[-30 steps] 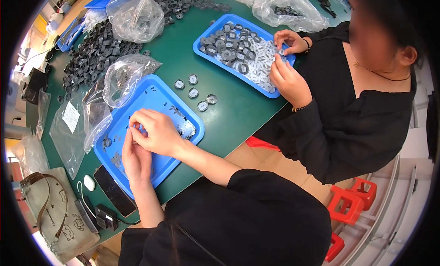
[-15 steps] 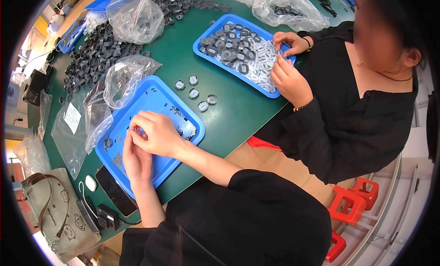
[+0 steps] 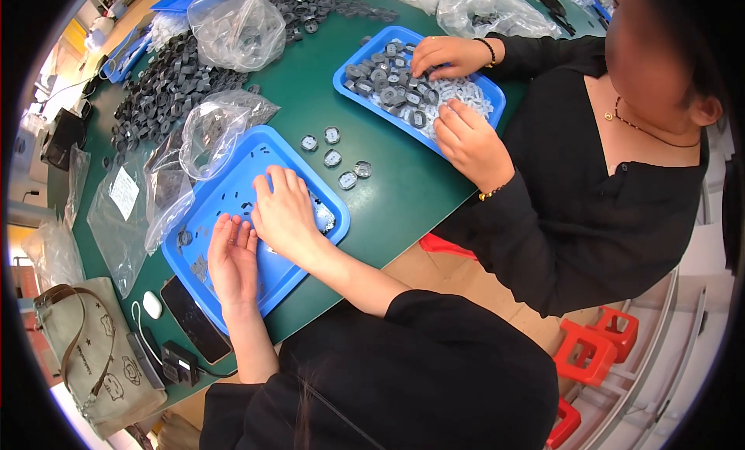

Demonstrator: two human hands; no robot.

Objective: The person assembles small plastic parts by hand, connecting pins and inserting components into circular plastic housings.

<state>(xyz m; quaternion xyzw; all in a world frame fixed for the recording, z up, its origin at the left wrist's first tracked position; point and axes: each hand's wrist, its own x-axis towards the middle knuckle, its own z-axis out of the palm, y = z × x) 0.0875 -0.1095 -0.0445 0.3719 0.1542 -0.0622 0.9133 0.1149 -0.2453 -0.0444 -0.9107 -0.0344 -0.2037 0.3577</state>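
Note:
My left hand (image 3: 235, 260) is turned palm up over the near part of a blue tray (image 3: 339, 231), its fingers loosely curled and apart. No object shows in it. Beside it, my right hand (image 3: 285, 219) reaches palm down over the tray's middle, with the fingers extended and somewhat spread; nothing is visible in their grasp. Small black pieces (image 3: 245, 205) lie scattered on the tray floor just left of its fingertips. A round dark grey housing (image 3: 184, 238) and thin grey pieces (image 3: 199, 267) sit along the left side. Small shiny pieces (image 3: 323, 217) are partly covered by my right wrist.
Several round housings (image 3: 332, 157) stand right of the tray. Clear bags (image 3: 124, 225) and a heap of dark grey parts (image 3: 167, 93) lie beyond. A phone (image 3: 194, 320) is at the near left. A co-worker's hands (image 3: 473, 143) work over another blue tray (image 3: 388, 122).
My hands were together at the fingertips; now my right hand has moved away, forward and right, over the black pieces. My left hand has opened. The co-worker's right hand has shifted left over their tray.

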